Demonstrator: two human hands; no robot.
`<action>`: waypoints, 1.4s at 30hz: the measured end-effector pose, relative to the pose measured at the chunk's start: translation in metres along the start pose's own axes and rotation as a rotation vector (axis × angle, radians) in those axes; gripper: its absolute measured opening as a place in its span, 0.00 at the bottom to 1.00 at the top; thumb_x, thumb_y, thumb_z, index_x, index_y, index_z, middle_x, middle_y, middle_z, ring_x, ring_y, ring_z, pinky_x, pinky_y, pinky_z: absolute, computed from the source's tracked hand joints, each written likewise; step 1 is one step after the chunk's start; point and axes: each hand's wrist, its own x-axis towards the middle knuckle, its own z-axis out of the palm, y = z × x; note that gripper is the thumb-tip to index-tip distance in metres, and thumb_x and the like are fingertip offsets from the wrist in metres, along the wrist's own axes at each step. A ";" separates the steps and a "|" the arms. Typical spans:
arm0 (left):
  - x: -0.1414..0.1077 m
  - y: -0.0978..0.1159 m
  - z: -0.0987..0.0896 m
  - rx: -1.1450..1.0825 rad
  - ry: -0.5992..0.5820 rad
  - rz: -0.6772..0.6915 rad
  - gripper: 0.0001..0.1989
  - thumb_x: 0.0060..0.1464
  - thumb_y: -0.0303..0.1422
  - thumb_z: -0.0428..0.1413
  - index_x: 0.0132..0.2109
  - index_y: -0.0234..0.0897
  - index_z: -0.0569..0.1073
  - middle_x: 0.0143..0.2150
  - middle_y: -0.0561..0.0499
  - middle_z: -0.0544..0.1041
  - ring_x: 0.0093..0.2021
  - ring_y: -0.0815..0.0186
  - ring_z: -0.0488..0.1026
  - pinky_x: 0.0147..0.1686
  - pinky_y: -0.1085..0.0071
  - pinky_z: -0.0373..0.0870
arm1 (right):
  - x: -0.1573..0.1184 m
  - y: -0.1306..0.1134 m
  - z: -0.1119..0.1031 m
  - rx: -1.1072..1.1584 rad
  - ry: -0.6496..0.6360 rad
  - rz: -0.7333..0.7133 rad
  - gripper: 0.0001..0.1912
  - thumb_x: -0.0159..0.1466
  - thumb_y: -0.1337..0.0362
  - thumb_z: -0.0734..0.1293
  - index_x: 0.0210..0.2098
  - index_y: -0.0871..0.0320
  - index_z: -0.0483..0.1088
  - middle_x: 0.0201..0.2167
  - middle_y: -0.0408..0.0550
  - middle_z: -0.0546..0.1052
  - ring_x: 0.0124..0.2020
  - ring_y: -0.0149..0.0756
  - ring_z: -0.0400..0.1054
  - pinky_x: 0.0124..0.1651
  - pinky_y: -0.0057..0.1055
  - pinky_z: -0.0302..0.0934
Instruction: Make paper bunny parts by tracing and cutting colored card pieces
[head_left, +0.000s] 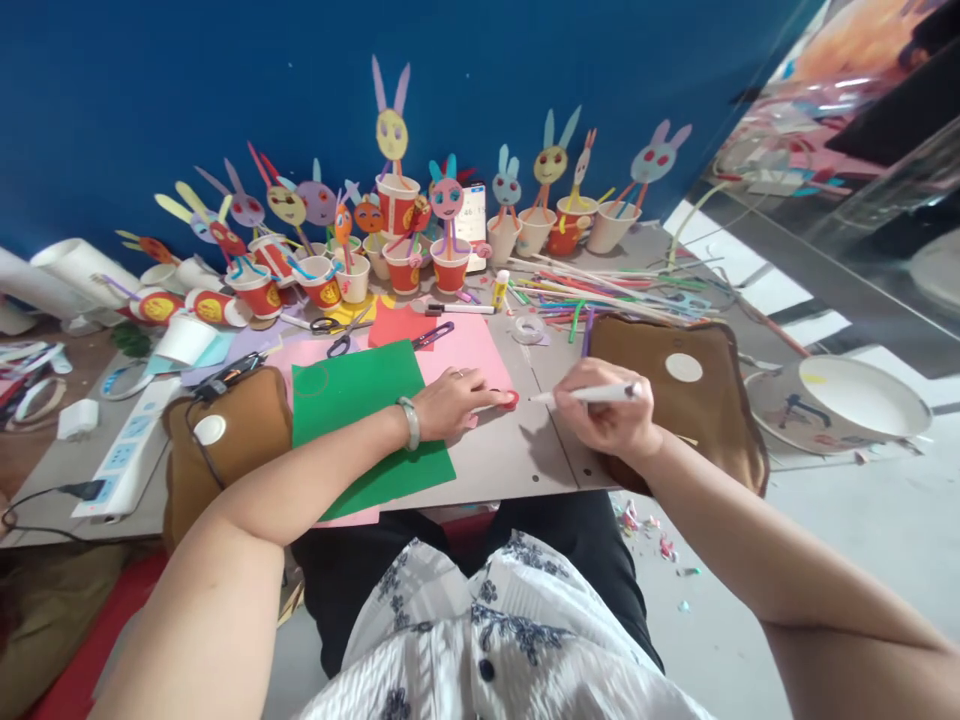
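Observation:
My left hand (454, 403) rests at the edge of the green paper sheet (367, 400), a jade-like bangle on its wrist. Its fingertips are closed on a small red paper piece (511, 400), flat against the table; the fingers cover part of it. In my right hand (609, 405) is a white marker pen (604, 393), gripped for writing. The pen's tip points left, a little apart from the red piece. Pink paper (480, 350) lies under the green sheet, and a faint round outline shows at the green sheet's upper left.
Paper cups (450, 268) with rabbit-faced paper figures line the back. Scissors (341, 340), a glue stick (500, 290), a tape roll (528, 328) and pipe cleaners (600, 290) lie before them. Brown pads (667, 370) flank the work area; a power strip (127, 450) is left, a bucket (832, 405) right.

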 end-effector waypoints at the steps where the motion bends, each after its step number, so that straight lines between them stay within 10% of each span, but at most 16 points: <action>1: 0.001 -0.001 0.001 -0.009 0.008 -0.006 0.30 0.56 0.23 0.57 0.65 0.44 0.69 0.46 0.46 0.71 0.47 0.60 0.68 0.51 0.62 0.65 | -0.001 -0.005 -0.002 -0.030 -0.112 -0.110 0.07 0.65 0.61 0.65 0.31 0.51 0.72 0.25 0.49 0.77 0.26 0.38 0.69 0.33 0.37 0.64; 8: 0.002 -0.004 0.005 -0.007 0.055 0.010 0.30 0.56 0.25 0.60 0.65 0.45 0.69 0.47 0.45 0.71 0.48 0.59 0.69 0.52 0.61 0.65 | -0.016 -0.015 0.006 -0.419 -0.447 -0.570 0.15 0.68 0.63 0.56 0.42 0.58 0.74 0.34 0.53 0.79 0.24 0.37 0.64 0.30 0.36 0.59; 42: 0.001 -0.002 0.002 0.030 0.031 0.009 0.31 0.57 0.26 0.59 0.66 0.45 0.68 0.47 0.45 0.71 0.50 0.58 0.69 0.53 0.62 0.64 | -0.023 -0.011 0.011 -0.499 -0.404 -0.469 0.11 0.63 0.74 0.60 0.42 0.59 0.70 0.31 0.48 0.79 0.25 0.34 0.67 0.32 0.32 0.58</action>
